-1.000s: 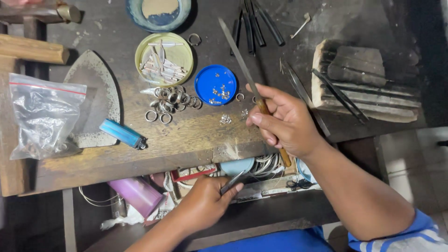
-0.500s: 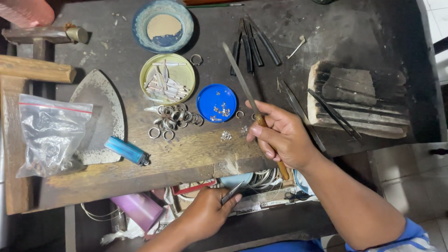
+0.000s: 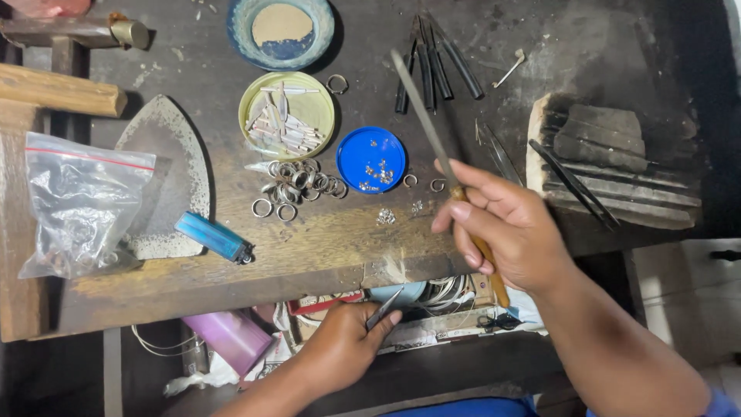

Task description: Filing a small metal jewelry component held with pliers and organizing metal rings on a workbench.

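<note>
We see a jeweller's workshop, our scarred wooden table (image 3: 324, 255), loose metal rings (image 3: 297, 181), blue lid (image 3: 371, 160) of tiny stones, pliers (image 3: 432, 66), file (image 3: 432, 131), hammer (image 3: 77, 32), lighter (image 3: 214, 237).

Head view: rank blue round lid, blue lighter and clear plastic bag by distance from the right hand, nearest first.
From the right hand, which holds a long metal file:
1. Blue round lid with small pieces in it, just up and to the left of the hand.
2. Blue lighter, further left on the wooden bench.
3. Clear plastic bag, at the far left edge.
</note>
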